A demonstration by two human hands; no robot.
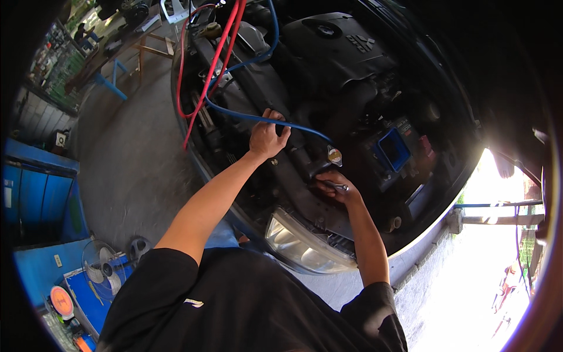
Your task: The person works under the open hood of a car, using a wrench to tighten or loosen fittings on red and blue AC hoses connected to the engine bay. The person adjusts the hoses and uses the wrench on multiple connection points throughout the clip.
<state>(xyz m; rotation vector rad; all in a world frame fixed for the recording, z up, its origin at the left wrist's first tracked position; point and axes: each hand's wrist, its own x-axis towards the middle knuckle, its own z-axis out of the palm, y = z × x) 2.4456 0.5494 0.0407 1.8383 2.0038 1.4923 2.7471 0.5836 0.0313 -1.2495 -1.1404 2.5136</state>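
My left hand is on the black plastic cover along the front of the engine bay, its fingers curled over the part and its thumb apart from them. A blue hose passes right by those fingers. Lower right, my right hand is closed round a shiny metal hand tool, which looks like a ratchet or wrench handle; its working end is hidden down by the cover. Just above that hand sits a radiator cap with a pale label.
Red hoses hang across the left of the bay. Behind lie the engine cover and a battery with a blue frame on top. The headlight is close to my body. A fan stands at lower left.
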